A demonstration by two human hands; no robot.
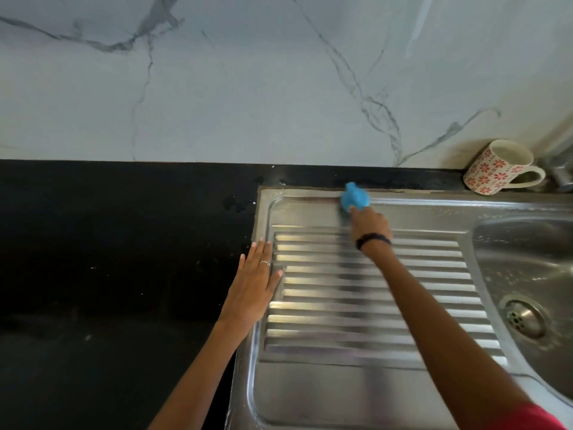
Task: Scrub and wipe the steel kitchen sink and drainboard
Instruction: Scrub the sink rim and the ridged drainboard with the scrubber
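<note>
Marble wall above a black desk (108,274): scrubbing step, right hand (369,225) gripping the blue scrubber (355,200) at the drainboard's (356,293) 12 o'clock edge, left hand (255,283) flat at 9 o'clock; ribs and sink (527,262) likely follow.

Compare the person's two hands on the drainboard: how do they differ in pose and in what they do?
The left hand lies flat with straight fingers at the steel drainboard's left edge; the right hand grips a blue scrubber near its far edge. The left wears a ring, the right a dark wristband. Both arms are bare.
</note>
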